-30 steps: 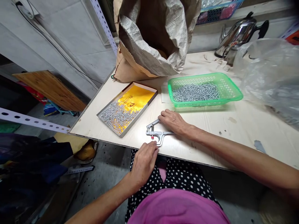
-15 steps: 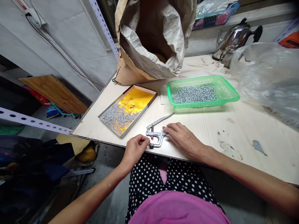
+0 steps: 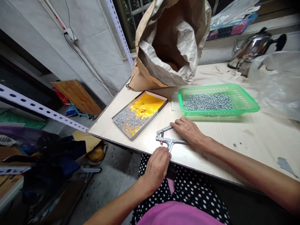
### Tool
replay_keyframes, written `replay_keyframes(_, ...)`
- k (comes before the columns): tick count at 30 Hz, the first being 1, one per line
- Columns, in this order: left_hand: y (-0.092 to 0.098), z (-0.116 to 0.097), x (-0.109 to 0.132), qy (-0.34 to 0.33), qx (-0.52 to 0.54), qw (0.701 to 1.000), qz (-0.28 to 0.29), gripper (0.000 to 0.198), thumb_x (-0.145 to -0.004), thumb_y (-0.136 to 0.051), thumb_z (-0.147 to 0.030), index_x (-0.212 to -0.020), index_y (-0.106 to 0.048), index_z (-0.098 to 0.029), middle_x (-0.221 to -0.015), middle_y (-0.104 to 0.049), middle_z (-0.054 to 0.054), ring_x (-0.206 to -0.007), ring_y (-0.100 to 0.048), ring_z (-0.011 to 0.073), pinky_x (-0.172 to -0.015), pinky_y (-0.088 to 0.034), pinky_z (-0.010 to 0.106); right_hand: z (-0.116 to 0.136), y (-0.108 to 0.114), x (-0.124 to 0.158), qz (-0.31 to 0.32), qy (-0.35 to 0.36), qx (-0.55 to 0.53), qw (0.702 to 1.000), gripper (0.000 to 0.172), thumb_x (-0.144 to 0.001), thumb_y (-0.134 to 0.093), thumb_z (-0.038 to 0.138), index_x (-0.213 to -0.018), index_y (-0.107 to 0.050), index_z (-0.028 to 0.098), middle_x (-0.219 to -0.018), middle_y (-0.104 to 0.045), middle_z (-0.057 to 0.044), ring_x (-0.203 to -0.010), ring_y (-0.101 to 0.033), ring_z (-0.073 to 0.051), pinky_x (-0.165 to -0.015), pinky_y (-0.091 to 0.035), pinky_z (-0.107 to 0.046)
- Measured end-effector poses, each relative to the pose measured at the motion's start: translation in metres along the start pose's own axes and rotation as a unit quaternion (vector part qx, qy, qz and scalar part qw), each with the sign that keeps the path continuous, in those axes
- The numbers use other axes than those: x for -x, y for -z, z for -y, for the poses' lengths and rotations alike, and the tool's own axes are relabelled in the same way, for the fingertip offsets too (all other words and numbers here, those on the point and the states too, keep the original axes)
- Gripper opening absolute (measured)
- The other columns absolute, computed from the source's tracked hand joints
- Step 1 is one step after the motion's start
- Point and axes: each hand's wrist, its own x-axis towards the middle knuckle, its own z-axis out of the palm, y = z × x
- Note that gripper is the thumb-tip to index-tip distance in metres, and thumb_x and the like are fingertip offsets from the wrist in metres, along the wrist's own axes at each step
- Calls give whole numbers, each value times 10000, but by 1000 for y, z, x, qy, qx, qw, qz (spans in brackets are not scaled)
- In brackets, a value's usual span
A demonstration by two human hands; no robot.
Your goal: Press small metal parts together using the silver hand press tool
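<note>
Grey snap-fastener pliers point(image 3: 169, 142) with a spring and a red tip lie near the table's front edge, jaws toward the left. My right hand point(image 3: 189, 131) is closed over the handles, fingertips on the end of the upper lever. My left hand point(image 3: 157, 165) is at the lower jaw with its fingers curled together, covering that jaw; whatever they pinch is hidden. Behind the pliers, a shallow box point(image 3: 150, 124) with a yellow sheet inside holds many small silvery metal pieces point(image 3: 130, 122). A green basket point(image 3: 243, 109) with more such pieces point(image 3: 208, 102) stands behind my right hand.
A large open paper sack point(image 3: 147, 76) stands at the back of the table point(image 3: 217, 137). At the back right are a metal kettle point(image 3: 254, 47) and a clear plastic bag point(image 3: 276, 84). A perforated metal bar point(image 3: 44, 107) runs along the left. A grey scrap point(image 3: 286, 165) lies at right.
My right hand has shifted from beside the lower handle up onto the upper lever. My left hand has turned and come over the lower jaw. The whole view has shifted.
</note>
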Motion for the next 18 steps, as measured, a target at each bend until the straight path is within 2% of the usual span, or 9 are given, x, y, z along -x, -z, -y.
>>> replay_keyframes(4,-5,-3,8,-1,-8,999,-35,146,-897,-494,-47,-979,-570,-141,-1044,-653,108,-1048,-603,214,-970,-519,401,0,3,1,16,-17,7,1000,150,-925,-471,120,-941,-616,153,-912,-595,-94,-852,-472,-230,-680,-334,-317)
replay_keyframes(13,-4,-6,10,-11,-8,999,-41,142,-903,-490,-62,-970,-585,-144,-1010,-668,97,-1032,-621,202,-989,-513,402,16,11,11,34,-75,23,996,178,-929,-437,97,-921,-605,156,-923,-589,-95,-870,-479,-231,-708,-355,-312)
replay_keyframes(16,-5,-6,12,-5,-23,999,-42,147,-905,-476,-61,-958,-592,-135,-1029,-667,109,-1052,-618,204,-1004,-502,405,16,8,15,13,-74,11,997,163,-917,-452,105,-919,-603,164,-909,-590,-95,-872,-495,-232,-710,-374,-313)
replay_keyframes(18,-6,-7,15,-2,-40,999,-28,150,-906,-469,-70,-931,-602,-135,-1010,-670,113,-1041,-626,206,-985,-512,401,15,5,21,-24,-49,-7,998,167,-895,-463,89,-941,-602,169,-881,-591,-90,-858,-510,-228,-705,-394,-308)
